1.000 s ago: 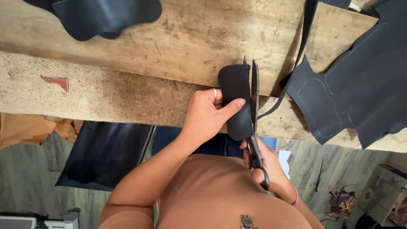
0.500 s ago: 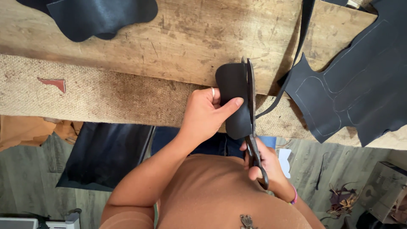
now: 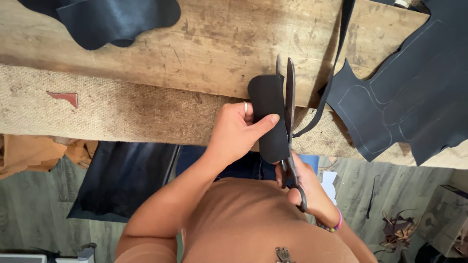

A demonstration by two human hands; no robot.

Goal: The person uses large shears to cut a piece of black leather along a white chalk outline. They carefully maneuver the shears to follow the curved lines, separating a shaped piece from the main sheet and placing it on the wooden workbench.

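Our left hand [image 3: 234, 131] has its grip clenched on a rounded black leather piece [image 3: 269, 122], thumb pressed across its face and fingers curled behind, a ring showing on one finger. The piece stands near the middle of the view, over the front edge of the tabletop [image 3: 209, 44].

Our right hand [image 3: 304, 182], at about 5 o'clock from the piece, has its grip closed through the handles of the dark scissors [image 3: 289, 112]. The blades point toward 12 o'clock, slightly parted at the tips, running along the right edge of the piece. A beaded bracelet [image 3: 330, 227] circles that wrist.

A thin black strip [image 3: 336, 63] trails from the blades up toward 1 o'clock. At 3 o'clock lies a large dark leather sheet [image 3: 414, 97] with pale traced outlines. At 10 o'clock another dark leather piece [image 3: 117, 19] rests on the worn wood. A band of burlap [image 3: 97, 107] covers the near edge at 9 o'clock. Below, at 7 o'clock, more dark leather [image 3: 122, 180] lies on the floor.
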